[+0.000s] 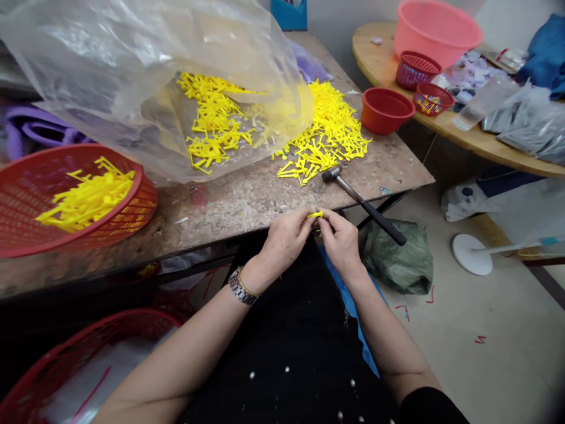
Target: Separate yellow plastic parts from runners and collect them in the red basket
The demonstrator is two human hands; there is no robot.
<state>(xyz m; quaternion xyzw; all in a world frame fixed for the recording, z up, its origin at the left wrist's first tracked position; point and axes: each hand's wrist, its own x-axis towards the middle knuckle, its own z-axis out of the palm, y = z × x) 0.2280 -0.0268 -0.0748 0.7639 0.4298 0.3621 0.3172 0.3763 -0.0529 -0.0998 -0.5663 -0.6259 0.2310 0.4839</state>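
Just off the table's front edge, my left hand (285, 238) and my right hand (342, 241) meet at the fingertips. Between them they pinch a small yellow plastic piece (315, 215), a thin stem with a wider end at the right. Its underside is hidden by my fingers. Ahead of my hands a loose heap of similar yellow pieces (335, 126) lies on the table. A hammer (353, 193) with a black grip rests right of them, its handle jutting past the edge. More yellow pieces show inside and under a clear plastic bag (145, 118).
A red basket (143, 203) with yellow pieces stands on the worn table (229, 203) at left. Red bowl (388, 121) sits by the right corner. A round wooden table (468, 135) holds a pink basin (436, 29) and small baskets. Below are a green sack (399, 265) and another red basket (119, 321).
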